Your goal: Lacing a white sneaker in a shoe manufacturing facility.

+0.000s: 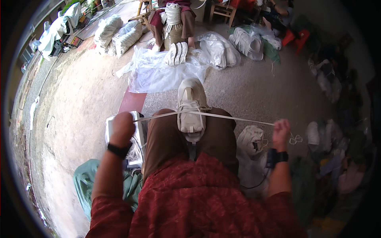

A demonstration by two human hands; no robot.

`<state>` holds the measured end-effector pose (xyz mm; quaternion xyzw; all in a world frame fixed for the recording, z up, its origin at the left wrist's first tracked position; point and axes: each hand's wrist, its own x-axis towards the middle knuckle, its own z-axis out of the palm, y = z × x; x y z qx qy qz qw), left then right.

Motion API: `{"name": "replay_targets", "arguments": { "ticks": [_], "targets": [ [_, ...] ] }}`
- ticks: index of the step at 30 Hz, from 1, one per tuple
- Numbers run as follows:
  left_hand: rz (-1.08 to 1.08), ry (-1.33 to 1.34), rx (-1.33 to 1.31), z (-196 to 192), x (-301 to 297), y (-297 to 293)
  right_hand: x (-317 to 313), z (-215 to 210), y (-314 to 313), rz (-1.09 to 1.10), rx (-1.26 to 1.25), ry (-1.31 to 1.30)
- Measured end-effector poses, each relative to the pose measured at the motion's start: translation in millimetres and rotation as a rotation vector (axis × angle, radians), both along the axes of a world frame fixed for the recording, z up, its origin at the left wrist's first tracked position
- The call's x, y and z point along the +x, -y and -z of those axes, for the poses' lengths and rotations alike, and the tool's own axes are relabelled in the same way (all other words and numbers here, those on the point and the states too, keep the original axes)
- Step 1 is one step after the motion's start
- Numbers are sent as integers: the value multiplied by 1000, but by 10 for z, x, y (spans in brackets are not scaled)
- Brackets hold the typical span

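A cream-coloured sneaker [192, 88] stands upright between my knees, its toe pointing away from me. Several rows of lace cross its tongue. From the shoe a pale flat shoelace [238, 118] stretches taut out to both sides. My left hand [123, 124] is closed round one end, out past my left knee. The other end is gripped in my right hand [281, 130], far to the right, with a loose loop of lace dangling beside it. What supports the shoe underneath is mostly hidden.
A white box [139, 129] with laces stands by my left knee, above a green sack [85, 180]. Pale shoe uppers [251, 139] lie by my right knee. Ahead are a plastic sheet [152, 79], stacked uppers [176, 54], filled bags [127, 37] and a seated person [187, 22].
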<state>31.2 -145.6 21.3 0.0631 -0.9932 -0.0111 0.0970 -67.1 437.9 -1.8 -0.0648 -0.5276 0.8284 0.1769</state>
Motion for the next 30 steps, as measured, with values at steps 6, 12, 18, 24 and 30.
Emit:
{"name": "replay_targets", "arguments": {
  "ticks": [6,12,18,24,30],
  "targets": [
    [-741,449,-143,228,1575,1623,99,294,-888,57,509,478],
    [-73,-46,293,594,373,324,-243,120,1495,-403,1033,8],
    [166,-31,572,285,-584,-912,-224,203,2655,-415,1017,-99],
    [148,-6,859,330,-765,-1052,-251,350,2829,-230,962,-100],
    [-66,138,1736,316,-788,-1117,-434,-23,2698,-834,-44,352]
  ]
}}
